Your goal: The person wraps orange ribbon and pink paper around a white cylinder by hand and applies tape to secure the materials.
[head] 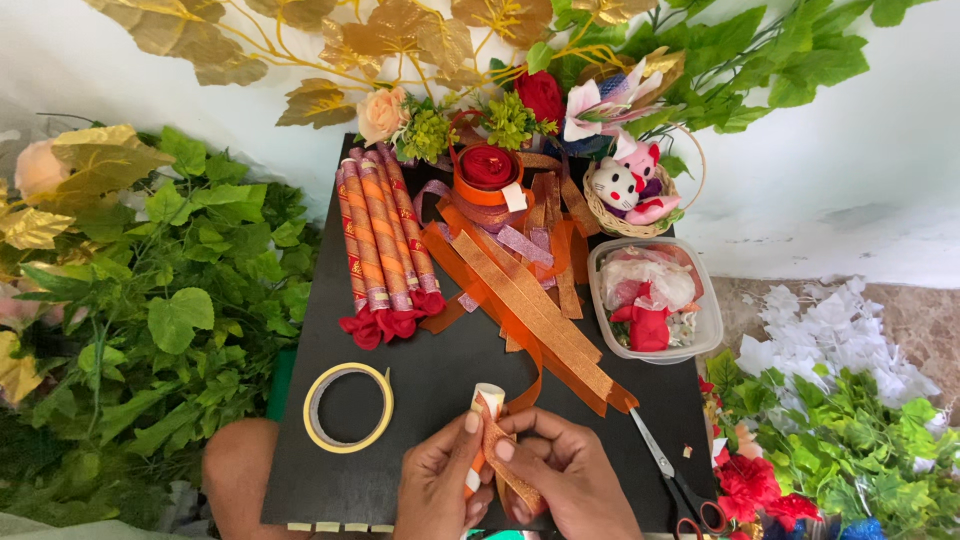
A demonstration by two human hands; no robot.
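My left hand (438, 482) and my right hand (565, 478) meet at the near edge of a black board (440, 370). Together they hold a small white paper roll (487, 398) with a glittery orange ribbon (505, 468) wound around it. The left thumb presses the roll, and the right fingers pinch the ribbon against it. That ribbon runs up into a loose heap of orange ribbons (525, 295) in the board's middle. Several finished ribbon-wrapped sticks with red ends (385, 245) lie at the far left of the board.
A tape ring (348, 407) lies left of my hands, scissors (670, 475) to the right. A ribbon spool (487, 175), a basket with plush toys (630, 195) and a clear plastic tub (655, 300) stand farther back. Artificial leaves and flowers crowd both sides.
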